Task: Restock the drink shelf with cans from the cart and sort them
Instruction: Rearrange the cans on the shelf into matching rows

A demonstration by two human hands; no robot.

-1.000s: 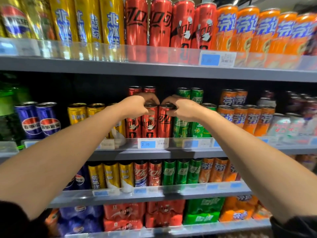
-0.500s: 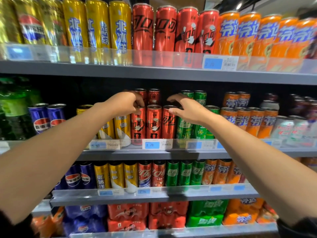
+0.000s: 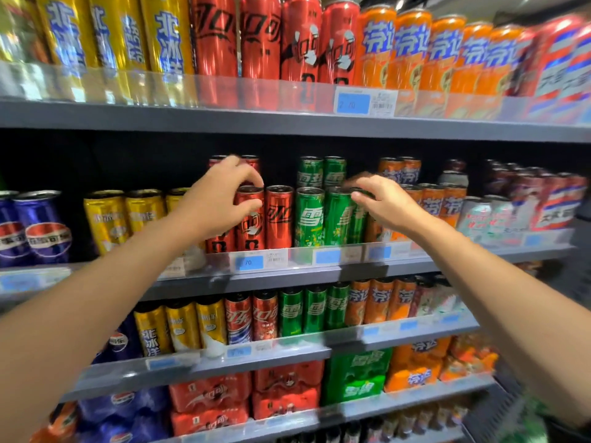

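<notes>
Both my bare arms reach to the middle shelf (image 3: 287, 281). My left hand (image 3: 217, 199) curls over the top of a front-row red cola can (image 3: 252, 233), thumb on its front and fingers over its rim. A second red can (image 3: 279, 219) stands just to its right. My right hand (image 3: 387, 204) pinches the top rim of a green soda can (image 3: 356, 227), the rightmost of three front green cans. That can is partly hidden by my hand and its neighbour (image 3: 335, 219). Orange cans (image 3: 431, 206) stand behind my right hand.
Yellow cans (image 3: 107, 219) and blue cola cans (image 3: 48, 228) fill the shelf's left side. The upper shelf (image 3: 287, 123) holds tall yellow, red and orange cans. The lower shelves carry more cans and multipacks (image 3: 287, 391). A dark wire mesh (image 3: 499, 410) shows at the bottom right.
My right hand has moved right from the red cans to the green can's top. My left hand shifted right onto the front red can. The view swung slightly left.
</notes>
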